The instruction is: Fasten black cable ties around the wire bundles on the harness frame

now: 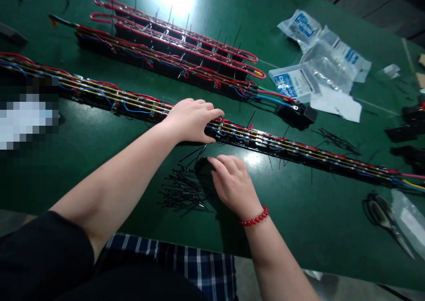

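Note:
My left hand (192,120) lies over a long black rail (282,147) strung with red and blue wires and brass-coloured rods, its fingers on the far side and thumb on the near side. Just in front of the rail, my right hand (232,181) is closed with thumb and forefinger together. Whatever is in that pinch, if anything, is too small to make out. Beside it, to the left, is a loose pile of black cable ties (186,189). A red bead bracelet (255,217) circles the right wrist.
Behind the rail lie shorter wired bars (159,66) with red tubes and upright cable ties. Clear plastic bags (327,57) are at the back right. Scissors (387,219) rest at the right, with more cable ties (337,140) behind the rail. The table (299,230) is green.

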